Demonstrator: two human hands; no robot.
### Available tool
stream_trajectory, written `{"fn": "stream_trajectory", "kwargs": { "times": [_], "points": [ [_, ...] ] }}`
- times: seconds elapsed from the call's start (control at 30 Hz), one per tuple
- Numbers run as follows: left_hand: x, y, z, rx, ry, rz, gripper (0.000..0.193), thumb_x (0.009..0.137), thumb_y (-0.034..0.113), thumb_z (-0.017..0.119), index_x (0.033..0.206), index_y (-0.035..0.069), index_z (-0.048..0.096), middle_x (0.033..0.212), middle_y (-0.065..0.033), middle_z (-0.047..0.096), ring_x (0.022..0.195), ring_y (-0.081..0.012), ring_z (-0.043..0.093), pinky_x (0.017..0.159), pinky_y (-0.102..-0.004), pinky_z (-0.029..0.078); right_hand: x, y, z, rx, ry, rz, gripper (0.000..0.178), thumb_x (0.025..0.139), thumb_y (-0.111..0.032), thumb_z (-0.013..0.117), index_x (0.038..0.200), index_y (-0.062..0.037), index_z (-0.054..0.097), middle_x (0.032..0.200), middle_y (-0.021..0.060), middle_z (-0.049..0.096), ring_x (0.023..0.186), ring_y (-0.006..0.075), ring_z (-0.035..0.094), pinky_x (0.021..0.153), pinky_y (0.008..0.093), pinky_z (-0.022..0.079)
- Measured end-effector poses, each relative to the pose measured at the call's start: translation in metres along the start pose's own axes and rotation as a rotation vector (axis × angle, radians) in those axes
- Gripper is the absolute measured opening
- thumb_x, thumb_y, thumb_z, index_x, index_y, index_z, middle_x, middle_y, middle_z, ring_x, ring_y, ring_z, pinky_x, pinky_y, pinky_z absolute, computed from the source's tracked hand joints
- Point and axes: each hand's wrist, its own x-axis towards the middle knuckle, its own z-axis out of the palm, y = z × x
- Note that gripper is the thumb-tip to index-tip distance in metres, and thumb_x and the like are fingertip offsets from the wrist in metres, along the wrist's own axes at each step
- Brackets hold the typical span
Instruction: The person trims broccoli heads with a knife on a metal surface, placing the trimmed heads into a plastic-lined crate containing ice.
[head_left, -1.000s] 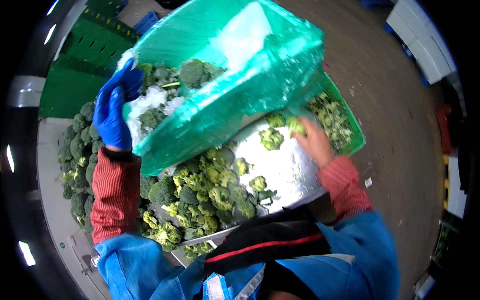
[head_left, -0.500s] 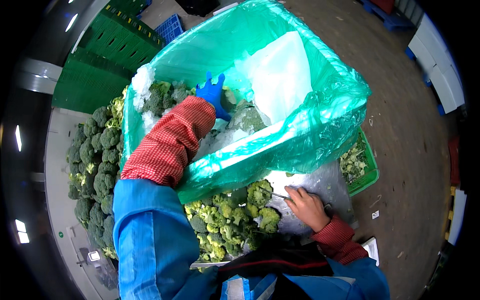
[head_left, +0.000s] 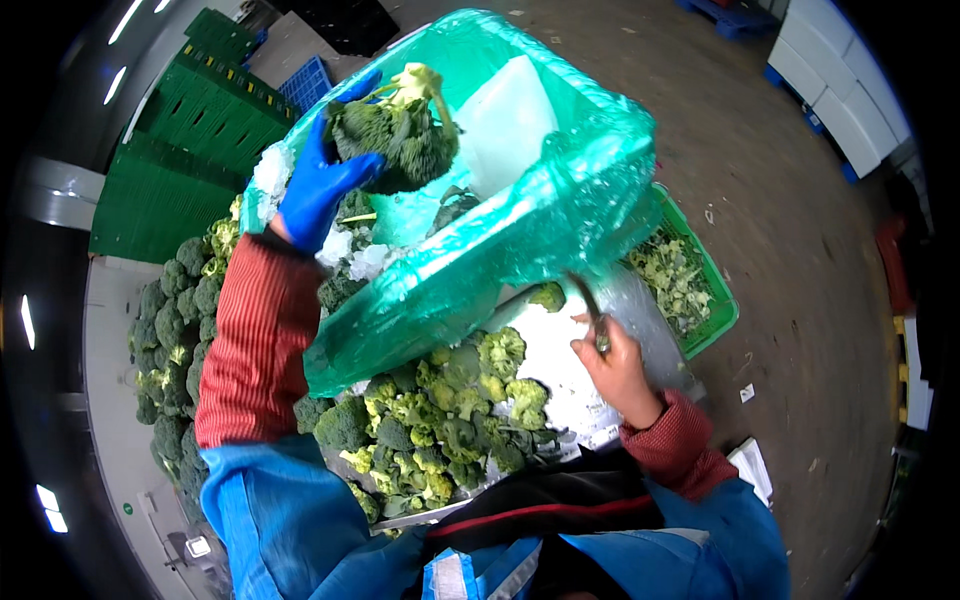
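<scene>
From the wearer's head, the left fisheye camera looks steeply down past blue sleeves [head_left: 285, 510] at the lower edge. Close below it, the left hand [head_left: 322, 190] shows upper left and the right hand [head_left: 617, 372] right of centre; farther off, brown floor [head_left: 755, 190] spreads through the upper right. Straight edges bow toward the dark rim.

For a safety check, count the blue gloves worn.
1: a blue glove on the left hand, holding a broccoli head; the right hand, holding a knife, is bare.

Green broccoli florets [head_left: 440, 410] lie heaped across a metal table [head_left: 652, 335].
</scene>
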Motion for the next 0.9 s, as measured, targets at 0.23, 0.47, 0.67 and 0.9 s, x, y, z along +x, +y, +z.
{"fn": "stream_trajectory", "kwargs": {
  "times": [0.23,0.47,0.67,0.9],
  "points": [
    [-0.069,-0.009,0.133,-0.107,-0.338,0.244,0.104,0.067,0.031,0.080,0.145,0.004,0.017,0.151,-0.0151,0.018,0.139,-0.0276,0.019,0.113,-0.0410,0.016,-0.001,-0.074,-0.030,0.767,-0.015,0.007,0.058,0.092,-0.036,0.055,0.134,-0.0036,0.032,0.082,-0.0016,0.051,0.053,0.0013,0.042,0.044,0.0160,0.033],
    [-0.142,-0.115,0.202,-0.707,-0.104,-0.571,0.079,0.084,0.033,0.062,0.147,0.018,0.018,0.144,-0.0083,0.033,0.128,-0.0253,0.039,0.100,-0.0412,0.040,-0.049,0.024,-0.025,0.050,-0.052,0.252,0.041,0.092,-0.029,0.057,0.117,0.0024,0.049,0.083,0.0090,0.062,0.072,0.0119,0.057,0.064,0.0261,0.046],
    [-0.164,-0.192,0.236,-0.277,0.205,-0.279,0.084,0.070,-0.003,0.070,0.142,0.008,0.028,0.144,-0.0105,0.031,0.132,-0.0223,0.031,0.110,-0.0353,0.026,-0.065,0.021,-0.049,-0.447,0.018,0.175,0.023,0.092,-0.023,0.050,0.105,-0.0035,0.051,0.086,0.0185,0.063,0.075,0.0358,0.062,0.065,0.0422,0.048],
    [-0.166,-0.200,0.256,-0.076,0.215,-0.080,0.082,0.070,0.003,0.069,0.141,0.007,0.029,0.144,-0.0092,0.033,0.132,-0.0227,0.031,0.110,-0.0371,0.025,-0.072,0.030,-0.054,-0.949,-0.243,0.107,0.015,0.085,-0.008,0.050,0.097,-0.0005,0.049,0.069,0.0193,0.061,0.063,0.0327,0.064,0.051,0.0401,0.050]
  ]
}}
